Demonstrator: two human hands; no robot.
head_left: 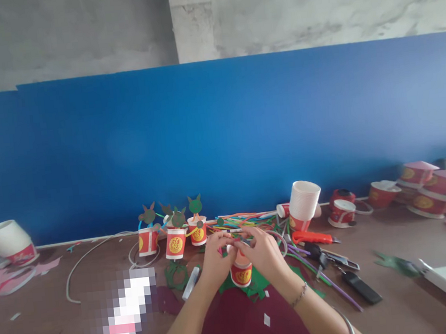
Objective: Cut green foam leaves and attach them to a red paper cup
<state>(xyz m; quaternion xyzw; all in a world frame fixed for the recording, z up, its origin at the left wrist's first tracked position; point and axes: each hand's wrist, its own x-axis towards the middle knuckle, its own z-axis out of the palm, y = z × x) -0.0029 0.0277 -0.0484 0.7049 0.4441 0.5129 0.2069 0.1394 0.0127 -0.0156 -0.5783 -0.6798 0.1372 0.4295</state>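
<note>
A red paper cup with a yellow emblem stands upright on green paper scraps at the front centre. Over its top, my left hand and my right hand meet with fingers pinched together. What they hold between the fingertips is too small to make out. Three finished-looking cups with paper animal heads stand behind to the left, one with a green head. Dark red paper lies under my forearms.
Stacked white cups, an orange cutter, a black key fob and coloured pipe cleaners lie to the right. A glue tube is left of my arm. A blue partition rises behind.
</note>
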